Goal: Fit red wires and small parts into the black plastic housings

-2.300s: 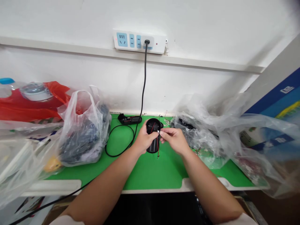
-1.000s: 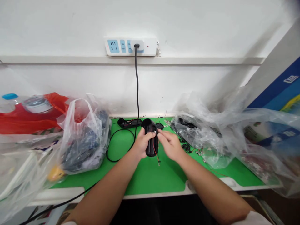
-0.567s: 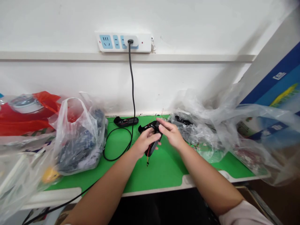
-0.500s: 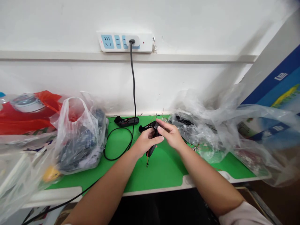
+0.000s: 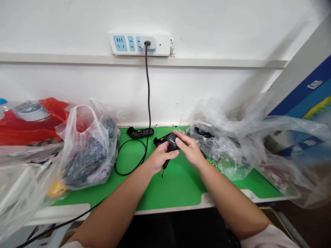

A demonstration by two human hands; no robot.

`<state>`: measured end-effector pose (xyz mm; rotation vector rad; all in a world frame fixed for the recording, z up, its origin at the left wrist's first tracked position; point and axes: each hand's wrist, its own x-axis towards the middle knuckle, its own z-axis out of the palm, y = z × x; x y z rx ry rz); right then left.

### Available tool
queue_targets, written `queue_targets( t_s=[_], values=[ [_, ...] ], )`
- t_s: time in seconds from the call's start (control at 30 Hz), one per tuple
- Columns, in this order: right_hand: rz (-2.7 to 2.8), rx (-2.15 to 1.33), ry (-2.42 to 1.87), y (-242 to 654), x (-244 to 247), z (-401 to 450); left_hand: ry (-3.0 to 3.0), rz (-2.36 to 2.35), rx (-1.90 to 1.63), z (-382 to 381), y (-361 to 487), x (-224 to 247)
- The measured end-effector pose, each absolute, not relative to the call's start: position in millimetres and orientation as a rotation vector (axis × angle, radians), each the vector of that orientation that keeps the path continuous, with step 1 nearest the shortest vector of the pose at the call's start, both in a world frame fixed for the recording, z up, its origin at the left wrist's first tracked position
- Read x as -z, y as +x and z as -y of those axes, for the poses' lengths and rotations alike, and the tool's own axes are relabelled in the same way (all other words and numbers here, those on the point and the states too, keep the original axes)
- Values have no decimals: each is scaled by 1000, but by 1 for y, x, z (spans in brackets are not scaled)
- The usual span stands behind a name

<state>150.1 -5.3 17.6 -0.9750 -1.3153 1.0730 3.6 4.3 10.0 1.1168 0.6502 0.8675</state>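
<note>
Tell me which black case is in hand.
The white-marked case, held by the left hand with the right hand on it; the leftmost case and middle case lie on the green table.

This is looking like a small electronics workshop corner: a black part (image 5: pixel 171 140) is being handled over a green surface (image 5: pixel 176 189), a wired casing (image 5: pixel 137 133) is lying behind, and a cable (image 5: pixel 148 86) is hanging from a power strip (image 5: pixel 163 45).

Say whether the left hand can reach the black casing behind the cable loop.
Probably not now: the left hand holds a black part, and the cable passes in front of the casing.
</note>
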Motion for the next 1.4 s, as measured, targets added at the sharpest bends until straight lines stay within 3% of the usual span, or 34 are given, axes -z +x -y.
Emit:
queue_targets(
  t_s=[0.6, 0.97, 1.23, 1.4],
  values=[
    [1681, -1214, -553, 159, -14, 10, 1305, -613, -1017, -4, 2, -7],
    [1503, -1295, -575, 165, -13, 3, 1577, -386, -810, -4, -7, -12],
    [1358, -1418, -482, 163, -13, 4, 1794, -549, -1037, 1, 1, -7],
    [1148, -1276, -754, 167, -8, -10, 2204, -751, -867, 15, -1, -20]
  ],
)
